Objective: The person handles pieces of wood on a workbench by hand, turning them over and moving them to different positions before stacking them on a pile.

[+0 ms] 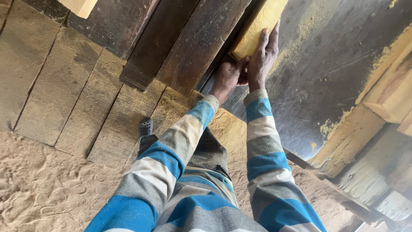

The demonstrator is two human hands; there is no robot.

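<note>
1. Right hand (pixel 262 56): fingers extended, laid flat along the side of a pale yellow wood block (pixel 257 25); thumb pressed at the block's near end. Palm in contact, fingers not curled round it.
2. Left hand (pixel 228 77): curled at the near end of the same block, just beside and touching the right hand. Fingers mostly hidden behind the right hand; how firmly it holds, cannot tell.
3. Wood block: lies at the left edge of a dark metal table (pixel 330 73), its long side against dark wooden beams (pixel 189 43). Far end runs out of the top of the view.
4. Metal table surface: dusted with yellow sawdust (pixel 309 30), thickest beside the block.
5. Pale timber pieces (pixel 386 90) sit along the table's right edge.
6. Below: plank floor (pixel 77 90), sand-like sawdust at lower left; a dark shoe (pixel 146 127) rests on the planks.
7. Both sleeves (pixel 262 141) striped blue, grey and cream.
</note>
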